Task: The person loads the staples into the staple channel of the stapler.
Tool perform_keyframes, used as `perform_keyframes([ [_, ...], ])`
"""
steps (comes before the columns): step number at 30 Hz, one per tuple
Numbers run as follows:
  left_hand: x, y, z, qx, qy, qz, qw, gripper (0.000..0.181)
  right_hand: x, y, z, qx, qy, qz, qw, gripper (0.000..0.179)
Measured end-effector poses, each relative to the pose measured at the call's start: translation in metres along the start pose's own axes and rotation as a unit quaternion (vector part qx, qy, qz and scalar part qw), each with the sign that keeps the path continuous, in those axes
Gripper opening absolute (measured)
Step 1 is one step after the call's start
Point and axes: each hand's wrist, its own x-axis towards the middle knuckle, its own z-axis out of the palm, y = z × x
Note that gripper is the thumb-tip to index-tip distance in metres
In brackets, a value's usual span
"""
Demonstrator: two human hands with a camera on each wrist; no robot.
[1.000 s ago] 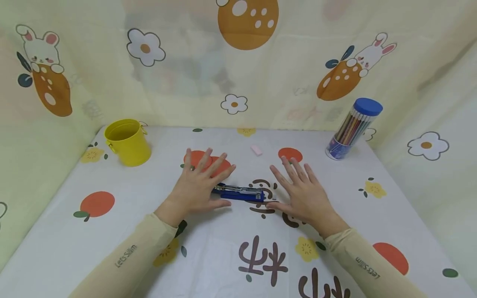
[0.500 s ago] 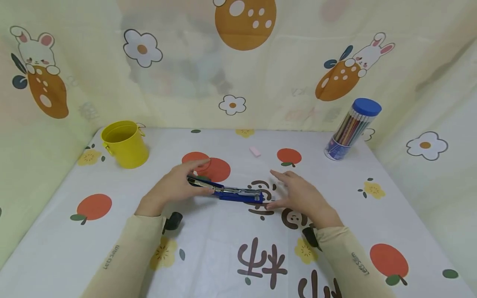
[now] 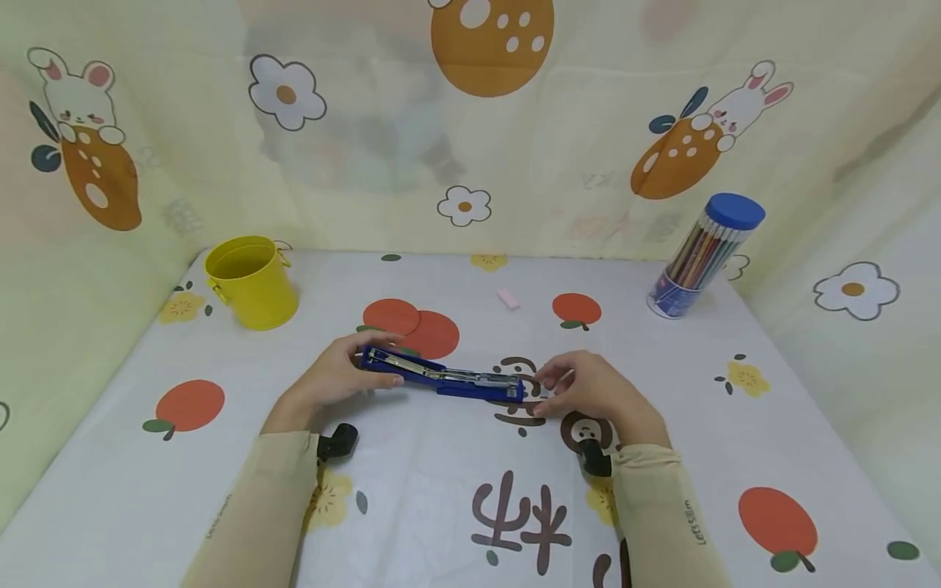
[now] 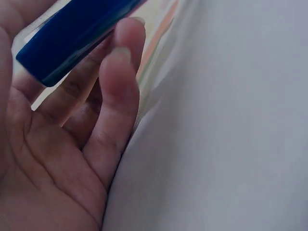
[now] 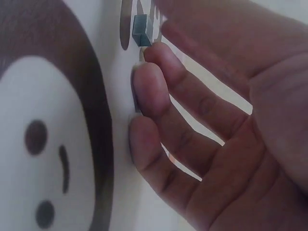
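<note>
An opened blue stapler spans the centre of a fruit-printed white tablecloth, the left hand curled round its nine-o'clock end. Three o'clock: the right hand, loosely bent, thumb and forefinger parted, near a grey staple strip. Ten: yellow bucket. Behind: cream curtain.

"How is the space enclosed?"
"By cream fabric hangings, printed with rabbits and white flowers."
"And below?"
"A white tablecloth is spread, softly lit, patterned with red fruits and yellow blossoms."
</note>
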Motion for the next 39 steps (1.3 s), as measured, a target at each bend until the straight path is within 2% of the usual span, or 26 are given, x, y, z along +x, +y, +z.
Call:
perform_keyframes([
  [6, 0.003, -0.007, 0.000, -0.033, -0.012, 0.011, 0.9993, 0.055, -0.005, 0.004, -0.003, 0.007, 0.011, 0.017, 0.9998, 0.035],
  [10, 0.005, -0.009, -0.002, -0.047, -0.008, 0.002, 0.9988, 0.055, -0.007, 0.008, -0.005, 0.007, 0.020, 0.017, 0.9996, 0.034],
  [14, 0.003, -0.011, -0.007, -0.045, 0.003, -0.012, 0.9989, 0.051, -0.005, 0.008, -0.003, 0.004, 0.020, 0.007, 0.9998, 0.028],
  [21, 0.001, -0.014, -0.011, -0.047, 0.005, -0.016, 0.9988, 0.050, 0.001, 0.006, 0.000, -0.001, 0.017, 0.007, 0.9998, 0.017],
  [26, 0.002, -0.011, -0.009, -0.039, 0.011, -0.032, 0.9987, 0.050, 0.001, 0.006, -0.001, -0.023, 0.011, -0.012, 0.9996, 0.015],
  [30, 0.002, -0.009, -0.008, -0.040, 0.010, -0.028, 0.9988, 0.049, 0.001, 0.004, -0.003, -0.037, 0.015, -0.023, 0.9990, 0.016],
  [35, 0.003, -0.011, -0.009, -0.040, 0.009, -0.024, 0.9989, 0.049, 0.002, -0.001, -0.003, -0.012, 0.026, -0.028, 0.9992, 0.022],
  [39, 0.003, -0.011, -0.009, -0.045, 0.010, -0.028, 0.9985, 0.050, 0.005, -0.008, 0.001, 0.011, 0.040, -0.058, 0.9974, 0.023],
])
